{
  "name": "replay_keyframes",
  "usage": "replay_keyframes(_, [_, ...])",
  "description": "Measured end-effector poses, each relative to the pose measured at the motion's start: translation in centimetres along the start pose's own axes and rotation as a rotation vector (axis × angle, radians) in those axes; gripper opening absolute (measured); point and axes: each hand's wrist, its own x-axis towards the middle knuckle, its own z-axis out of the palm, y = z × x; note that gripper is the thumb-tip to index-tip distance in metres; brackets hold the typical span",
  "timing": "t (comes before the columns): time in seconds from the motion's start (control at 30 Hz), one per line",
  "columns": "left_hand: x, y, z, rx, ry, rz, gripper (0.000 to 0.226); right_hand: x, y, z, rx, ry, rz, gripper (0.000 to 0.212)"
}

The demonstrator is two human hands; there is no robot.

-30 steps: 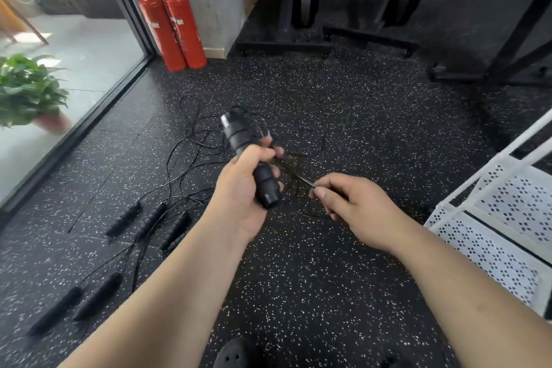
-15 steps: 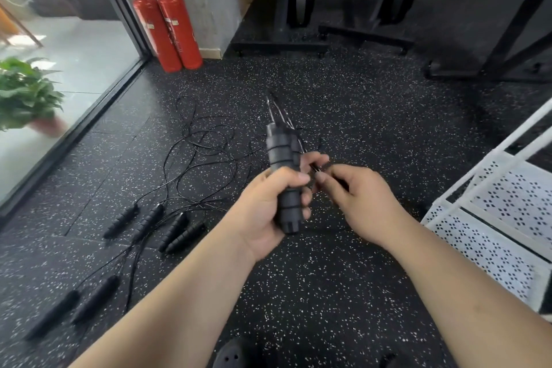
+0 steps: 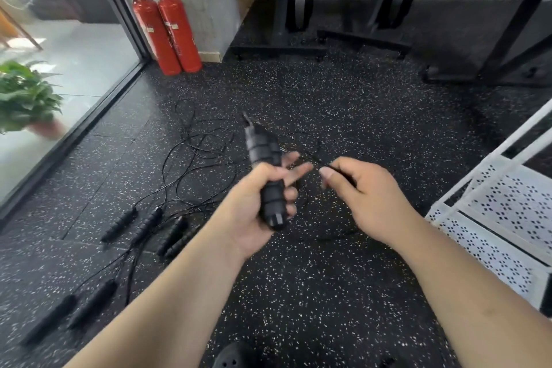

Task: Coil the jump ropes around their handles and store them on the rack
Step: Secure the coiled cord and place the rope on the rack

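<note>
The black speckled floor [image 3: 328,293] fills the view, and a white rack [image 3: 490,236] with perforated shelves stands at the right edge. On the floor at the left lie other jump ropes [image 3: 191,152], thin black cords in a loose tangle, with ribbed floor handles [image 3: 146,224] at their ends. In the middle, the left hand [image 3: 254,209] grips a pair of handles [image 3: 270,188], black and ribbed, side by side, slightly tilted. The right hand [image 3: 367,197] pinches the thin cord [image 3: 316,160] just beside them.
</note>
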Motion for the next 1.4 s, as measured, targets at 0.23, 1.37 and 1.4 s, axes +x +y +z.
replay_keyframes(0.23, [0.4, -0.7, 1.1, -0.017, -0.109, -0.006, 0.064, -0.2, 0.5, 0.6, -0.06, -0.102, 0.036, 0.029])
replay_keyframes(1.37, [1.6, 1.1, 0.1, -0.122, 0.211, 0.127, 0.058, -0.5, 1.9, -2.4, 0.033, -0.234, 0.2, 0.032])
replay_keyframes(1.4, [1.7, 1.8, -0.4, -0.156, 0.252, 0.153, 0.055, -0.6, 2.1, -2.7, 0.052, -0.202, 0.208, 0.032])
